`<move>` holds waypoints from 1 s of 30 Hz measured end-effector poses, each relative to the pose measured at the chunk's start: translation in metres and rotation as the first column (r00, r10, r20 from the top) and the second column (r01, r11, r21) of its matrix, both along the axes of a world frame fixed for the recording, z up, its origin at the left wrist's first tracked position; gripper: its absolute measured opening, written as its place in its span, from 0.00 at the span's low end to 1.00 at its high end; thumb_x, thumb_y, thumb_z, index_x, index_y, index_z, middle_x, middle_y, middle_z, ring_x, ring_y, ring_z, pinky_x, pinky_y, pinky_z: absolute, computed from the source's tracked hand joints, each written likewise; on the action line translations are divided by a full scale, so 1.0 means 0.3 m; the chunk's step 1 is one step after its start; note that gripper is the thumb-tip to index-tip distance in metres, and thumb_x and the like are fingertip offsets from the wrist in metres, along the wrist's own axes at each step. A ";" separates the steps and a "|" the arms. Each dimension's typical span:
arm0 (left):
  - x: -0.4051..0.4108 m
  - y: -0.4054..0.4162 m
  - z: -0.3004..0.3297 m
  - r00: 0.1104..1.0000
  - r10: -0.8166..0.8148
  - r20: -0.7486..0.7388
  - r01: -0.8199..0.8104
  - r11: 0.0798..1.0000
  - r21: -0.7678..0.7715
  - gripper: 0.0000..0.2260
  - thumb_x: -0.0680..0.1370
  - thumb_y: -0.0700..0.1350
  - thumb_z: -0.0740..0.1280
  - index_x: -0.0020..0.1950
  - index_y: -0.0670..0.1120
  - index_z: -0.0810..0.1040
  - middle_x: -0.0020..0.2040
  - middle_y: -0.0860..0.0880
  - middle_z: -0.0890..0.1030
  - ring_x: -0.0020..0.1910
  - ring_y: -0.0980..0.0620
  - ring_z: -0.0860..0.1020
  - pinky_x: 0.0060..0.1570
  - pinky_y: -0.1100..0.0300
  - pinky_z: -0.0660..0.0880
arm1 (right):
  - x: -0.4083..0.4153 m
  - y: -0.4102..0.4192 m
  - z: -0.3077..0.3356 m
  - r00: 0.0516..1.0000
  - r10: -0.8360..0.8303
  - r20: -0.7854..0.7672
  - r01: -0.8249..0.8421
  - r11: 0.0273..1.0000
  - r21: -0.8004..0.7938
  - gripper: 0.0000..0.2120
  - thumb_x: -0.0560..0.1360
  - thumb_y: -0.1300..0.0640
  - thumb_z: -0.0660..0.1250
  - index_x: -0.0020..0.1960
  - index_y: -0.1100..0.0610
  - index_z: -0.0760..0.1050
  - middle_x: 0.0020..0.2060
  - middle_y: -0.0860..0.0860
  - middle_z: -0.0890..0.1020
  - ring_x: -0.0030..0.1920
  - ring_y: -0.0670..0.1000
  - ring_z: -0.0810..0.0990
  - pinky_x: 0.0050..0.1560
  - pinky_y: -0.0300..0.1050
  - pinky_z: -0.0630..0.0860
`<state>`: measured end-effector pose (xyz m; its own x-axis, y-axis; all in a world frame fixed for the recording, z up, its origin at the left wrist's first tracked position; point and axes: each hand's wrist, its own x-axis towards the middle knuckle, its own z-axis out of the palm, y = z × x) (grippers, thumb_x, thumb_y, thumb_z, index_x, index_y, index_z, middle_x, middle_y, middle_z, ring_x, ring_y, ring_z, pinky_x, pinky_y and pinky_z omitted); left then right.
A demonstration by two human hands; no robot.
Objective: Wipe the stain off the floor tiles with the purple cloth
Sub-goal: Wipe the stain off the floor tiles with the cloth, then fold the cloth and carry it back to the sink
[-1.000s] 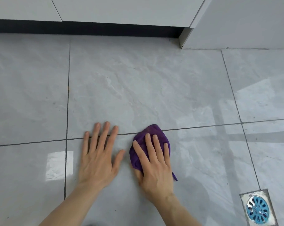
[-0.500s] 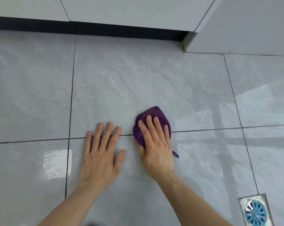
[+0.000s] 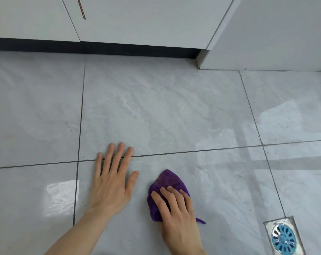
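A bunched purple cloth (image 3: 168, 181) lies on the grey marbled floor tiles (image 3: 156, 115), just on my side of a grout line. My right hand (image 3: 178, 216) presses down on the cloth's near half, fingers curled over it; the cloth's tip sticks out beyond the fingertips. My left hand (image 3: 112, 181) rests flat on the tile to the left of the cloth, fingers spread, its fingertips across the grout line. No distinct stain shows on the tiles around the cloth.
White cabinet fronts (image 3: 137, 19) with a dark kickboard (image 3: 100, 47) run along the far edge. A brown drip streak (image 3: 81, 8) runs down one door. A white panel (image 3: 266, 34) stands at the right. A steel floor drain with a blue grate (image 3: 284, 238) sits at lower right.
My right hand has pulled the cloth back towards me, from across the grout line to the near tile. The left hand has stayed flat. The view has tilted up, showing more cabinet.
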<state>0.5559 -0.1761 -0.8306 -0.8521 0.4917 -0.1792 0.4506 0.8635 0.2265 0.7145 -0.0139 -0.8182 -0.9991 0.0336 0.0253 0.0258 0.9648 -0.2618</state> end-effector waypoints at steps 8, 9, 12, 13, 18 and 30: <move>-0.043 0.058 0.116 0.995 0.050 0.085 -0.074 0.949 0.307 0.26 0.82 0.60 0.50 0.77 0.51 0.65 0.78 0.50 0.67 0.78 0.49 0.62 0.78 0.50 0.56 | -0.292 0.186 0.256 0.709 -0.511 0.487 0.681 0.314 -0.662 0.05 0.82 0.48 0.65 0.53 0.48 0.77 0.40 0.44 0.84 0.39 0.47 0.82 0.40 0.41 0.78; -0.054 0.071 0.145 0.991 0.042 0.125 -0.085 0.929 0.359 0.26 0.82 0.61 0.50 0.77 0.53 0.65 0.77 0.52 0.68 0.77 0.51 0.63 0.77 0.54 0.58 | -0.322 0.210 0.292 0.714 -0.467 0.521 0.678 0.279 -0.680 0.07 0.82 0.48 0.64 0.52 0.50 0.77 0.35 0.44 0.83 0.34 0.49 0.79 0.37 0.43 0.76; -0.098 0.119 0.259 0.971 -0.029 0.237 -0.085 0.886 0.456 0.24 0.82 0.61 0.54 0.78 0.60 0.59 0.76 0.58 0.67 0.75 0.57 0.65 0.72 0.59 0.60 | -0.376 0.237 0.382 0.755 -0.361 0.548 0.645 0.258 -0.719 0.07 0.82 0.49 0.64 0.55 0.52 0.74 0.34 0.43 0.83 0.30 0.44 0.78 0.33 0.43 0.75; -0.114 0.135 0.304 0.962 -0.057 0.266 -0.076 0.883 0.463 0.25 0.81 0.61 0.56 0.78 0.63 0.57 0.76 0.60 0.67 0.74 0.58 0.65 0.71 0.59 0.60 | -0.389 0.229 0.417 0.753 -0.338 0.565 0.652 0.261 -0.712 0.08 0.82 0.49 0.64 0.57 0.51 0.73 0.38 0.44 0.85 0.32 0.44 0.80 0.35 0.43 0.76; -0.177 0.157 0.555 0.893 -0.141 0.427 -0.066 0.899 0.433 0.20 0.77 0.63 0.63 0.68 0.69 0.68 0.62 0.63 0.80 0.63 0.63 0.76 0.65 0.52 0.74 | -0.392 0.180 0.610 0.767 -0.168 0.619 0.636 0.319 -0.703 0.18 0.77 0.59 0.67 0.63 0.51 0.64 0.52 0.54 0.85 0.40 0.49 0.83 0.41 0.45 0.80; -0.102 0.032 1.480 0.902 -0.146 0.407 0.034 0.962 0.270 0.15 0.74 0.58 0.73 0.58 0.61 0.75 0.54 0.63 0.78 0.55 0.61 0.75 0.53 0.63 0.72 | -0.317 0.107 1.461 0.891 -0.074 0.448 0.366 0.700 -0.613 0.21 0.71 0.61 0.76 0.57 0.48 0.70 0.54 0.47 0.80 0.49 0.50 0.82 0.45 0.47 0.82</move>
<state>0.5254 -0.1665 -0.3865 -0.6746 0.6384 -0.3706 0.3377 0.7134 0.6140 0.6194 0.0183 -0.3800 -0.8847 0.1155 -0.4516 0.4466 0.4877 -0.7502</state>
